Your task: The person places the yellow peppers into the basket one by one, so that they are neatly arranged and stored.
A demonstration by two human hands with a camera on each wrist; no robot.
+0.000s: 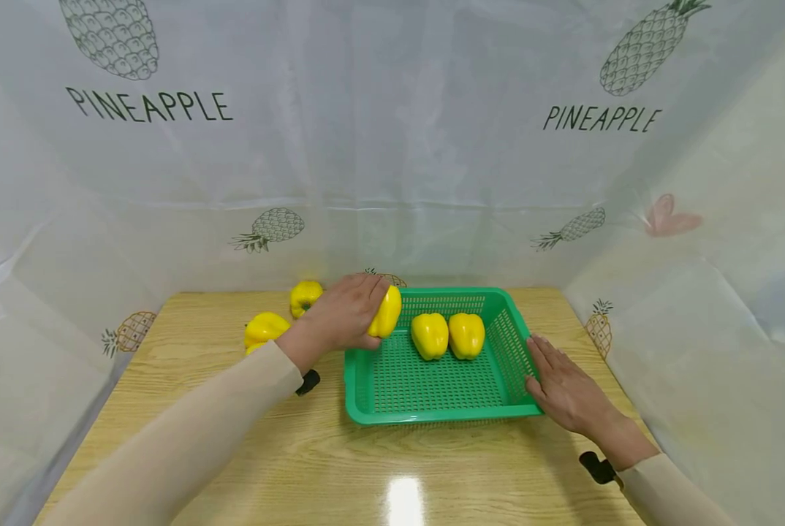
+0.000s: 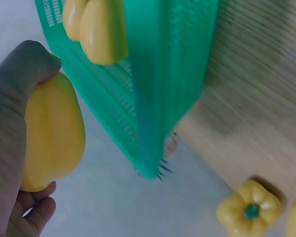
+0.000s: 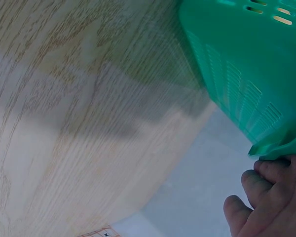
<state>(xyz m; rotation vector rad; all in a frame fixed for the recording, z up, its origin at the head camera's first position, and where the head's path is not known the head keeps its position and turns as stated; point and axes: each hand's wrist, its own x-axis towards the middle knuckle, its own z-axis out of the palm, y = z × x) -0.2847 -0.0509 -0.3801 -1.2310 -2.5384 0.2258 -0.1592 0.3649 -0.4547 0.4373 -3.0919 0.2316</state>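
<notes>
My left hand (image 1: 343, 310) grips a yellow bell pepper (image 1: 387, 313) above the left rim of the green plastic basket (image 1: 425, 418). In the left wrist view, the thumb lies over one end of the held bell pepper (image 2: 54, 133), and fingertips show at the other end. Two more yellow peppers (image 1: 430, 336) (image 1: 466, 336) lie side by side inside the basket. On its right side, my right hand (image 1: 566, 387) rests against the rim with fingers extended. The right wrist view shows those fingers (image 3: 256, 185) touching the rim from outside, thumb out of sight.
Left of the basket, a yellow pepper (image 1: 305, 297) sits on the wooden table (image 1: 287, 453) near the back. Another pepper (image 1: 265, 329) is partly hidden by my left arm, with more yellow just below it. A pineapple-print sheet (image 1: 419, 161) hangs behind and at the sides.
</notes>
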